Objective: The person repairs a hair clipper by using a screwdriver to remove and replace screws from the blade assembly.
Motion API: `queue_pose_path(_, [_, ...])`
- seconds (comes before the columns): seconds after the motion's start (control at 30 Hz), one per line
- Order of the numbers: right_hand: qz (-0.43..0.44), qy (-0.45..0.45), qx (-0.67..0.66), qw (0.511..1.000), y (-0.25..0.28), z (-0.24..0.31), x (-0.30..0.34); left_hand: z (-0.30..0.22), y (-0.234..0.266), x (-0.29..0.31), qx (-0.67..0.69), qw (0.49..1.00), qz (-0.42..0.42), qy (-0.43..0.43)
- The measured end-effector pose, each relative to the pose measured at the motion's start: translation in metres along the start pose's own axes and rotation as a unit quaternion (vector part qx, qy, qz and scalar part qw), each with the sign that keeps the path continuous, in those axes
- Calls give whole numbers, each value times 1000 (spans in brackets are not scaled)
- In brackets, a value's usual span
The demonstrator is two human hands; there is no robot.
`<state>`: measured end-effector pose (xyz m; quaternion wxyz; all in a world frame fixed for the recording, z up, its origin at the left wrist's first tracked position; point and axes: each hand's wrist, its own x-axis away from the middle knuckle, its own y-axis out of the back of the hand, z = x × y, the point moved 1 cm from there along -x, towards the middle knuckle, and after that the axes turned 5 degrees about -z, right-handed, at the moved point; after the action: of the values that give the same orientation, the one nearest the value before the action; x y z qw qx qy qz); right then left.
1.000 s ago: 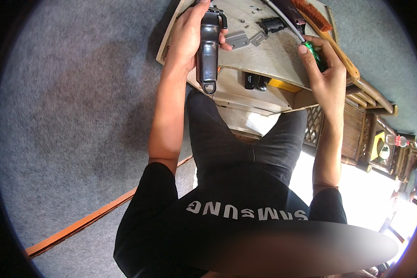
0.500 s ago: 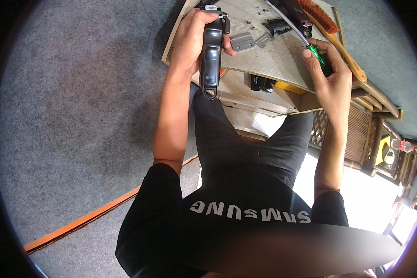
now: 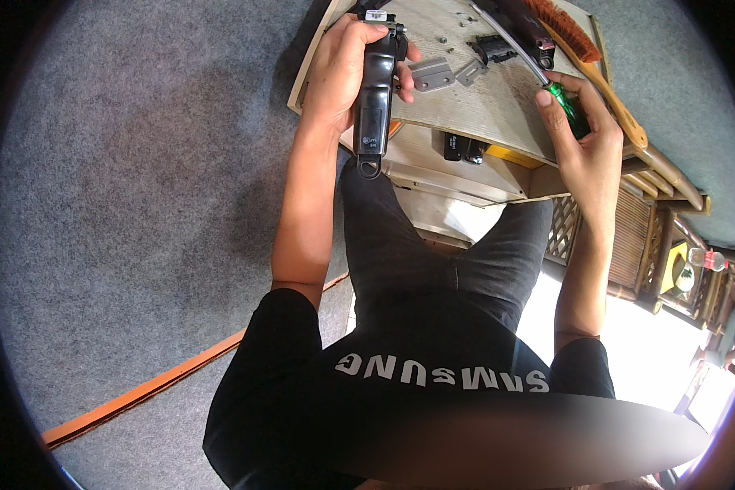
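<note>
**Black clipper in one hand, green-handled screwdriver in the other**

Black cloth comes nearest: a short-sleeved shirt with pale lettering point(image 3: 449, 335) at lower centre, then dark grey trousers point(image 3: 445, 265) in mid-frame. At upper centre, the left hand point(image 3: 335, 77) grasps a glossy black hair clipper with a loop at its lower end point(image 3: 373, 102), thumb across its upper part. At upper right, the right hand point(image 3: 592, 126) grips a screwdriver with a translucent green handle and steel shaft point(image 3: 569, 106), the shaft slanting toward the top edge.

Between the hands, on a pale wooden tabletop point(image 3: 474, 106), lie a larger grey metal plate point(image 3: 433, 75), a smaller slotted metal plate point(image 3: 470, 73) just beside it, and a black plastic part point(image 3: 492, 50). A reddish-bristled brush with a wooden handle point(image 3: 608, 91) lies along the tabletop's right side.

Farther off, at right, stand brown bamboo furniture point(image 3: 612, 216) and a clear bottle with a red label point(image 3: 707, 259).
</note>
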<state>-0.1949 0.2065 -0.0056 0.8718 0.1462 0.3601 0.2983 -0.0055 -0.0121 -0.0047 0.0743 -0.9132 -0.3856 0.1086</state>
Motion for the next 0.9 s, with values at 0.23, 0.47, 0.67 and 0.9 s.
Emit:
queue_pose_path(0.23, [-15,3,-11,1000,0,-3,0,0,0,-3,23,999,2,28])
queue_pose_path(0.47, [-115,-97,-142,978,13,-7,-2,-2,0,-1,19,999,-18,42])
queue_pose_path(0.67, [-156,-155,-250,943,32,-3,-2,-4,-2,4,42,997,-48,44])
queue_pose_path(0.9, [-55,-76,24,995,31,-9,-15,-8,-5,8,56,996,-42,53])
